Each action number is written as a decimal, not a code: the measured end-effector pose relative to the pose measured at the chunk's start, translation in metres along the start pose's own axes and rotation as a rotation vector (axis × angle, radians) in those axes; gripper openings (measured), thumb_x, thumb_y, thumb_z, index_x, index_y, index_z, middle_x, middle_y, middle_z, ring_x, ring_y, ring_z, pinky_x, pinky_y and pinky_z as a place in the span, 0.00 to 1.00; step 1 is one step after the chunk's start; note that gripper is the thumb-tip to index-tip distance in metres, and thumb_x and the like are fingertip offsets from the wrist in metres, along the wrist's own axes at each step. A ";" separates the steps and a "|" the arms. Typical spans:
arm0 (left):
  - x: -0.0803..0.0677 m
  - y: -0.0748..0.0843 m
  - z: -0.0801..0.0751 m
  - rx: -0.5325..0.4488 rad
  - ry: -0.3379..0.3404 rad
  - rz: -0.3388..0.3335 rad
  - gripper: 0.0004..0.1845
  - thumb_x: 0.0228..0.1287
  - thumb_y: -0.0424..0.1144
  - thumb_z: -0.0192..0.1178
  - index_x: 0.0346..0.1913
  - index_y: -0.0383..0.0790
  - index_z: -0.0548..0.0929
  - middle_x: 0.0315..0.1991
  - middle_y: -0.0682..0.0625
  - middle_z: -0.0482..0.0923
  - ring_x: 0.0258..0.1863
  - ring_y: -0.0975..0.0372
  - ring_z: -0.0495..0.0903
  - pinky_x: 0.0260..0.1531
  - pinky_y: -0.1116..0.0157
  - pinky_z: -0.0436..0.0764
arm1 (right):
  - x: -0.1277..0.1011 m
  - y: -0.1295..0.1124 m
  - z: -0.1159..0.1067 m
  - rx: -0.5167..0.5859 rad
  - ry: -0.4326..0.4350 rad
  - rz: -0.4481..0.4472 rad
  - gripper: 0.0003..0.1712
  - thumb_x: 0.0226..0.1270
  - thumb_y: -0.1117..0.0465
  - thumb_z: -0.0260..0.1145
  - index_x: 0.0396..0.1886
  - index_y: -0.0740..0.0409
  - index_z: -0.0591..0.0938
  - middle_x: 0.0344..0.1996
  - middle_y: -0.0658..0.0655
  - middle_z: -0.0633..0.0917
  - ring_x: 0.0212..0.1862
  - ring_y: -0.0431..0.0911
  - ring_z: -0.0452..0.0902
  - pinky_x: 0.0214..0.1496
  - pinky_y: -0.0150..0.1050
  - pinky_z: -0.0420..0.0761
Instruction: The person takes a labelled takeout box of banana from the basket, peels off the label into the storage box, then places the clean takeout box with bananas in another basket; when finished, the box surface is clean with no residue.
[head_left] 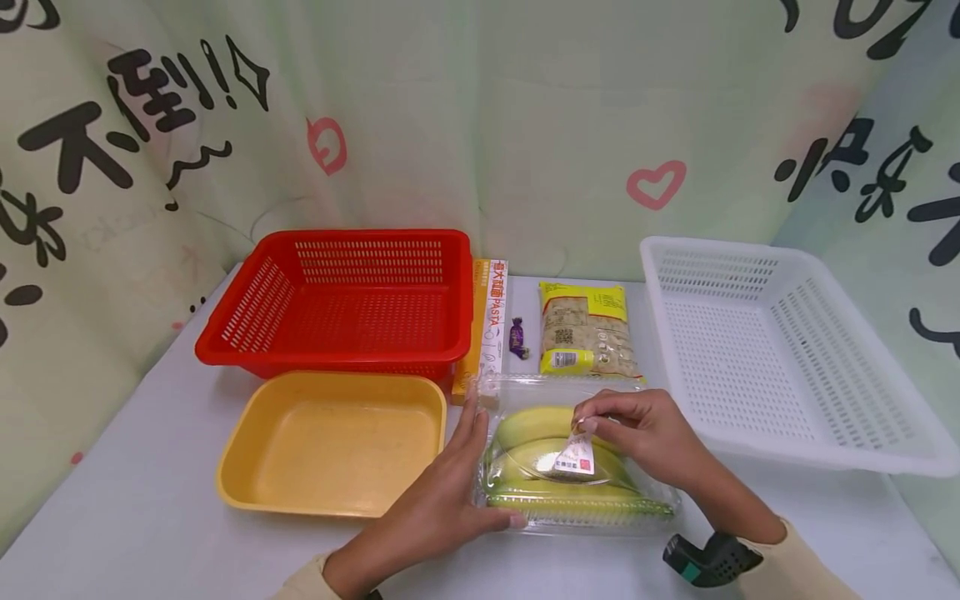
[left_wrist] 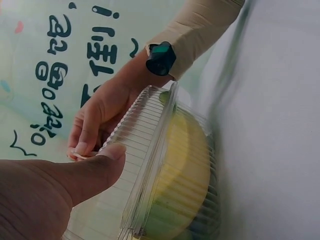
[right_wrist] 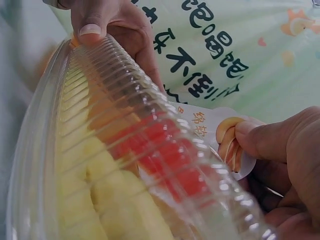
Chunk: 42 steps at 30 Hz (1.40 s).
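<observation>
A clear plastic clamshell box [head_left: 577, 518] of bananas [head_left: 525, 467] lies on the table in front of the person. The left hand [head_left: 442, 492] holds the box at its left side, its thumb along the near edge and its fingers at the back left. Between thumb and fingers the right hand [head_left: 645, 433] pinches a white label [head_left: 576, 454] above the lid. One end of the label still lies against the lid; in the right wrist view the raised part of the label [right_wrist: 205, 120] shows a banana picture and printed characters.
A red basket [head_left: 337, 358] and a yellow tray [head_left: 247, 492] stand at the left, a white basket [head_left: 750, 446] at the right. Behind the box lie a pasta box [head_left: 491, 317], a purple-wrapped candy [head_left: 517, 337] and a yellow-and-clear food bag [head_left: 585, 329].
</observation>
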<state>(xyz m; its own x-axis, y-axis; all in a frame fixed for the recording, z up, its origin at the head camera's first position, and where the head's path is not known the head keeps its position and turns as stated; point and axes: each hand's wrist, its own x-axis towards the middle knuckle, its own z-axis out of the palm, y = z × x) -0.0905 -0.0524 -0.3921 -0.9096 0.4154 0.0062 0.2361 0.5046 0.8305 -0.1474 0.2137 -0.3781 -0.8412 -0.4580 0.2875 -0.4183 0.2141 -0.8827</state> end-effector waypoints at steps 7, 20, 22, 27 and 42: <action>-0.001 0.000 0.000 -0.003 -0.008 0.001 0.65 0.44 0.45 0.79 0.77 0.37 0.43 0.78 0.54 0.26 0.75 0.56 0.43 0.66 0.53 0.61 | -0.001 0.000 -0.001 0.037 0.006 -0.021 0.06 0.63 0.77 0.63 0.35 0.69 0.86 0.34 0.55 0.87 0.37 0.41 0.83 0.41 0.34 0.83; -0.001 0.000 -0.001 0.018 -0.007 0.015 0.63 0.45 0.45 0.79 0.76 0.33 0.45 0.78 0.51 0.26 0.75 0.54 0.43 0.67 0.51 0.60 | -0.003 0.000 -0.002 0.052 0.003 0.024 0.05 0.64 0.76 0.63 0.35 0.71 0.85 0.33 0.52 0.87 0.36 0.42 0.83 0.40 0.36 0.84; -0.001 0.000 -0.001 0.017 -0.009 0.008 0.63 0.45 0.44 0.79 0.76 0.34 0.45 0.78 0.52 0.27 0.75 0.54 0.43 0.66 0.51 0.60 | -0.003 -0.001 -0.002 0.051 0.007 0.035 0.05 0.64 0.75 0.63 0.35 0.71 0.85 0.33 0.52 0.87 0.36 0.42 0.83 0.40 0.36 0.84; 0.000 0.001 -0.002 0.014 -0.024 -0.011 0.64 0.43 0.42 0.80 0.76 0.33 0.46 0.78 0.52 0.27 0.75 0.54 0.42 0.66 0.52 0.61 | -0.003 -0.001 -0.002 0.059 0.018 0.047 0.05 0.64 0.75 0.64 0.35 0.71 0.85 0.33 0.52 0.88 0.37 0.42 0.84 0.41 0.35 0.84; 0.003 0.002 0.000 0.051 -0.032 -0.040 0.65 0.41 0.40 0.81 0.76 0.34 0.46 0.78 0.53 0.26 0.75 0.55 0.43 0.64 0.55 0.66 | -0.001 -0.004 -0.005 0.066 0.011 0.082 0.05 0.65 0.74 0.64 0.35 0.71 0.86 0.33 0.53 0.88 0.35 0.43 0.84 0.38 0.36 0.84</action>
<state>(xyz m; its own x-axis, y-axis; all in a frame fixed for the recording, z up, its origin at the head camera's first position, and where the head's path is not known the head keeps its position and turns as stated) -0.0926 -0.0501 -0.3904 -0.9074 0.4179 -0.0447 0.2179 0.5586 0.8003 -0.1460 0.2176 -0.3731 -0.8757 -0.4313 0.2173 -0.3246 0.1925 -0.9261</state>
